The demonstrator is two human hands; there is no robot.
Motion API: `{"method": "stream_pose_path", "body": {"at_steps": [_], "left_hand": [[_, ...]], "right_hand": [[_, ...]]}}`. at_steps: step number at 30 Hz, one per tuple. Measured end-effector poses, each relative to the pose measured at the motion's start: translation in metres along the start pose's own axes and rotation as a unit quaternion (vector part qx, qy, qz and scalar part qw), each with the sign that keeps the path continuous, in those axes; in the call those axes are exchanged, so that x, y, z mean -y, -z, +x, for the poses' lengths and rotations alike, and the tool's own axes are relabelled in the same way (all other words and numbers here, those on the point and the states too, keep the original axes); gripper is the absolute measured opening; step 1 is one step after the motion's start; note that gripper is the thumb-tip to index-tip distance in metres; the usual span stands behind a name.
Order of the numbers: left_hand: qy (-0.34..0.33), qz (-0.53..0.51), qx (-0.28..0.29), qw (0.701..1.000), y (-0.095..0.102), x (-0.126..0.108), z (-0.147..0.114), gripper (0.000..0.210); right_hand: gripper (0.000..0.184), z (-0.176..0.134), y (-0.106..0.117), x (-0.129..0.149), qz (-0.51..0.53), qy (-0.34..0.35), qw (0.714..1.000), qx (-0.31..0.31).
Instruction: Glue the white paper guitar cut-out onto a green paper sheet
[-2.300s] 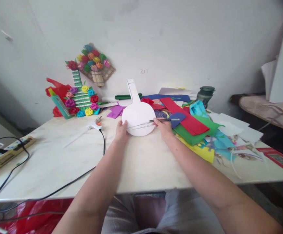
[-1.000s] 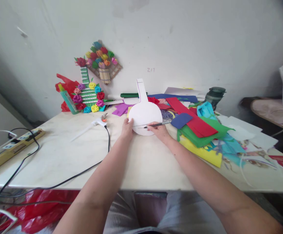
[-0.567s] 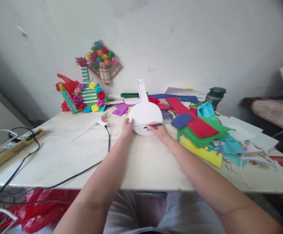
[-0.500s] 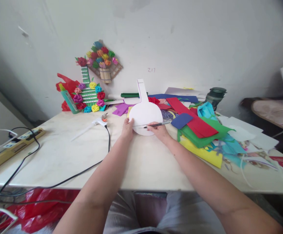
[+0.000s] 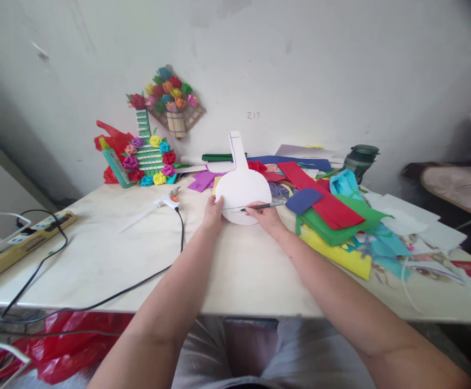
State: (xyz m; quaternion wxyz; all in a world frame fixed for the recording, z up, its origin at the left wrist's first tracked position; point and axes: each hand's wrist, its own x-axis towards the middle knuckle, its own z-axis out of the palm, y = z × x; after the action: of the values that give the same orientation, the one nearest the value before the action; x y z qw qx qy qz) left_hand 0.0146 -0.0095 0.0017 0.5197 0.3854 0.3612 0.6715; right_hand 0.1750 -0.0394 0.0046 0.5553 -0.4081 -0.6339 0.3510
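We've got cutout (image 5: 244,188) between our hands, neck (image 5: 238,150) pointing away from us. Our left hand (image 5: 213,212) pinching its left edge, thumb on front. Our right hand (image 5: 263,214) gripping pen (image 5: 266,206) over lower right part, tip by drawn lines (image 5: 231,209).

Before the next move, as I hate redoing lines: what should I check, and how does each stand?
1. Left hand holding white, round-bodied, long-necked cutout: ok, at its left edge.
2. Right hand holding slim black pen: ok.
3. Pen tip touching the cutout: cannot tell, too small.
4. White glue gun clear of the cutout: ok, lying to its left.
5. Coloured paper sheets apart from the cutout: cannot tell; it overlaps some in view.
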Motion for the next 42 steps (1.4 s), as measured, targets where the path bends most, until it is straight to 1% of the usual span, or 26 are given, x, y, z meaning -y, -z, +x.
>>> {"method": "stream_pose_path", "body": {"at_steps": [10, 12, 14, 16, 19, 23, 26, 27, 29, 32, 35, 37, 39, 40, 42], "left_hand": [[0.001, 0.001, -0.005, 1.000, -0.001, -0.002, -0.002, 0.028], [0.001, -0.001, -0.007, 1.000, -0.002, -0.002, -0.002, 0.027], [0.004, -0.007, -0.009, 1.000, -0.002, -0.004, -0.003, 0.027], [0.014, -0.017, -0.010, 1.000, -0.002, -0.005, -0.004, 0.027], [0.026, -0.030, -0.018, 0.999, -0.002, -0.007, -0.004, 0.026], [0.029, -0.053, -0.023, 0.998, 0.000, -0.007, -0.002, 0.023], [0.033, -0.064, -0.018, 0.997, 0.003, -0.005, 0.000, 0.023], [0.033, -0.066, -0.016, 0.997, 0.004, -0.005, 0.001, 0.023], [0.034, -0.071, -0.009, 0.997, 0.005, -0.003, 0.003, 0.024], [0.034, -0.076, -0.002, 0.997, 0.006, -0.003, 0.004, 0.024], [0.029, -0.075, 0.007, 0.997, 0.007, -0.003, 0.004, 0.024], [0.027, -0.075, 0.025, 0.997, 0.006, -0.003, 0.003, 0.025], [0.026, -0.073, 0.041, 0.996, 0.006, -0.003, 0.002, 0.027], [0.024, -0.072, 0.041, 0.996, 0.006, -0.002, 0.003, 0.027], [0.022, -0.073, 0.021, 0.997, 0.006, -0.001, 0.004, 0.025]], "right_hand": [[0.012, -0.002, 0.002, 0.001, -0.053, 0.016, 0.998, 0.000], [0.012, -0.003, 0.001, 0.004, -0.047, 0.016, 0.999, 0.003], [0.013, -0.003, 0.002, 0.008, -0.029, 0.016, 0.999, -0.009], [0.015, -0.003, 0.005, 0.013, -0.005, 0.025, 0.999, -0.048], [0.019, -0.001, 0.016, 0.020, 0.020, 0.057, 0.990, -0.127], [0.026, 0.001, 0.034, 0.024, -0.015, 0.083, 0.971, -0.222], [0.029, 0.004, 0.041, 0.019, -0.015, 0.075, 0.946, -0.315], [0.030, 0.005, 0.042, 0.017, -0.005, 0.066, 0.939, -0.338], [0.032, 0.007, 0.041, 0.011, 0.015, 0.039, 0.931, -0.364], [0.035, 0.008, 0.040, 0.005, 0.035, -0.022, 0.934, -0.355], [0.037, 0.006, 0.037, 0.003, 0.065, -0.080, 0.947, -0.304], [0.036, 0.004, 0.035, 0.003, 0.076, -0.092, 0.957, -0.263], [0.032, 0.003, 0.034, 0.002, 0.076, -0.088, 0.964, -0.237], [0.031, 0.003, 0.033, 0.001, 0.075, -0.086, 0.966, -0.231], [0.028, 0.003, 0.032, -0.001, 0.083, -0.089, 0.966, -0.229]]}}
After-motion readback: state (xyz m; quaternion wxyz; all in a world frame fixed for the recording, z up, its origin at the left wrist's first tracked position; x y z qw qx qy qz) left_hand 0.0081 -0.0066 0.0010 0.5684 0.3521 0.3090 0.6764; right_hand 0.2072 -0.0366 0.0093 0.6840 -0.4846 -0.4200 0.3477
